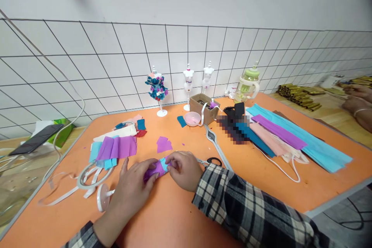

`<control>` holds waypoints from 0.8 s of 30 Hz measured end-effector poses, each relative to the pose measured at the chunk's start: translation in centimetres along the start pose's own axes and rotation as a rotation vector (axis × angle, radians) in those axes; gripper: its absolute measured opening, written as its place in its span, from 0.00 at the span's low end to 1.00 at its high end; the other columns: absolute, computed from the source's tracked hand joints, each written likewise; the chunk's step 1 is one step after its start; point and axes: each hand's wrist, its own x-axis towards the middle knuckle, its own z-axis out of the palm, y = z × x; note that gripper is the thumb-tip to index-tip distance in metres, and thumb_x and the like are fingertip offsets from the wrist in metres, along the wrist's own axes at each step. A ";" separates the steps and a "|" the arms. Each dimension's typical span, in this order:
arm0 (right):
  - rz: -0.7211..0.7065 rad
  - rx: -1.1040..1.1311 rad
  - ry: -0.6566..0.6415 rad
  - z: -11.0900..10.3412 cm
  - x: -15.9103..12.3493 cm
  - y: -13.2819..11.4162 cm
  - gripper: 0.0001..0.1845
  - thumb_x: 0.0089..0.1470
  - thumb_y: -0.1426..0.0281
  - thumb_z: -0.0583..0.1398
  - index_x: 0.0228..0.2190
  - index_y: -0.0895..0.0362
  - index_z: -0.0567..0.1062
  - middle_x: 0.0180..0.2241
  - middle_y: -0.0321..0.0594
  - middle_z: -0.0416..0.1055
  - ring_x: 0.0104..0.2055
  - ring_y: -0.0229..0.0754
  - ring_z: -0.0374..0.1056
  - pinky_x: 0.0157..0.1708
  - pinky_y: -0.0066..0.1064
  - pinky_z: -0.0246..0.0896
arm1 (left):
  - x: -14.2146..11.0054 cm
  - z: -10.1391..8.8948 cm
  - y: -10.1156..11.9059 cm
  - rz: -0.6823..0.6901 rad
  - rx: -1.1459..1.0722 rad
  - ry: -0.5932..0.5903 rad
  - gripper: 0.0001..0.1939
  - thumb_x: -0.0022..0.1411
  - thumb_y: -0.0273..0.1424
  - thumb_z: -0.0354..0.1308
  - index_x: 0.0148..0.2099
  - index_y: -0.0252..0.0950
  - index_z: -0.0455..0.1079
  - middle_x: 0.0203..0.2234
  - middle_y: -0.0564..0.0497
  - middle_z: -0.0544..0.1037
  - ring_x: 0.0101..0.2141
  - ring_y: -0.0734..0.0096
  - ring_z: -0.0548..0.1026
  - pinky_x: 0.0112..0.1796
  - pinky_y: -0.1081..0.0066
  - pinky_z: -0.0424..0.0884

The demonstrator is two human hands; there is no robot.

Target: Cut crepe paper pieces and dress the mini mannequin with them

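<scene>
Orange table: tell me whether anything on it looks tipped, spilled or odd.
One white stand lies tipped, its round base on edge beside the left hand, whereas the white dress forms at the back stand upright. That may be deliberate: its rod disappears behind the wrist. No spill shows.

The table (180, 217) is coloured orange; the sleeves (255, 209) are checked in black and cream. The tiled wall (174, 42) is lined in black on white. Purple and light blue are shown by the paper (159, 168) between the hands.
</scene>
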 end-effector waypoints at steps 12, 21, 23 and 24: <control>0.024 -0.110 0.266 -5.7 -1.0 4.0 0.11 0.51 0.76 0.58 0.37 0.54 0.76 0.27 0.35 0.71 0.32 0.42 0.67 0.36 0.33 0.59 | 4.0 3.4 1.0 -0.036 0.024 0.162 0.22 0.68 0.34 0.45 0.61 0.37 0.63 0.43 0.41 0.81 0.46 0.48 0.77 0.59 0.33 0.42; 0.153 -0.213 0.311 -10.6 -1.7 8.3 0.10 0.53 0.72 0.57 0.35 0.55 0.77 0.26 0.37 0.71 0.33 0.44 0.69 0.37 0.33 0.62 | 5.7 3.9 2.1 0.081 0.075 0.261 0.20 0.69 0.33 0.46 0.61 0.37 0.63 0.45 0.41 0.80 0.48 0.49 0.77 0.60 0.32 0.38; 0.179 -0.221 0.301 -10.9 -1.7 8.8 0.11 0.52 0.71 0.56 0.35 0.55 0.78 0.26 0.37 0.71 0.32 0.43 0.70 0.35 0.32 0.62 | 4.3 2.4 2.8 0.165 0.126 0.340 0.20 0.68 0.34 0.48 0.60 0.39 0.63 0.51 0.39 0.78 0.51 0.48 0.75 0.60 0.35 0.43; 0.192 -0.223 0.294 -10.9 -1.6 8.9 0.11 0.52 0.71 0.56 0.35 0.55 0.78 0.25 0.37 0.71 0.31 0.43 0.70 0.34 0.32 0.62 | 3.4 1.4 2.9 0.245 0.169 0.404 0.20 0.68 0.33 0.50 0.61 0.40 0.62 0.52 0.39 0.77 0.52 0.49 0.74 0.61 0.38 0.47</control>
